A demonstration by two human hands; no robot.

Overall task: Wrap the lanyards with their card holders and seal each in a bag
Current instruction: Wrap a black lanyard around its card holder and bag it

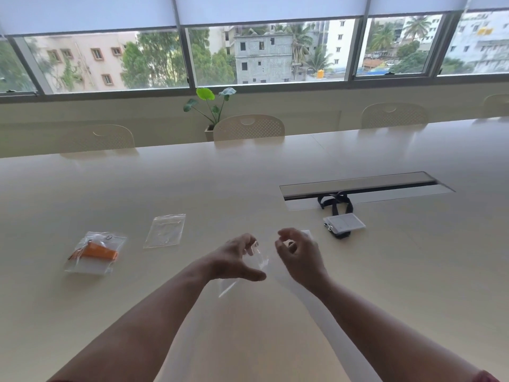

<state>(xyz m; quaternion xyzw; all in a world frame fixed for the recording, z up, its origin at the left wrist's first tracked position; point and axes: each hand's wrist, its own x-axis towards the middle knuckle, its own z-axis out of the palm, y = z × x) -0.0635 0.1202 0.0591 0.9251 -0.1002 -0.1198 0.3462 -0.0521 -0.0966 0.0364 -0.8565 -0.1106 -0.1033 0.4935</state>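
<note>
- Left hand grips a clear plastic zip bag, fingers curled round it.
- Right hand, beside that bag, fingers curled, seemingly holding nothing.
- Black lanyard with white card holder lies right of the bag.

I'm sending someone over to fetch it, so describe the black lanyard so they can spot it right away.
Find the long recessed cable slot in the table. The black lanyard lies at its near edge, its strap draped into the slot and its white card holder in front. Unlike the orange lanyard far left, it is unbagged.
</note>
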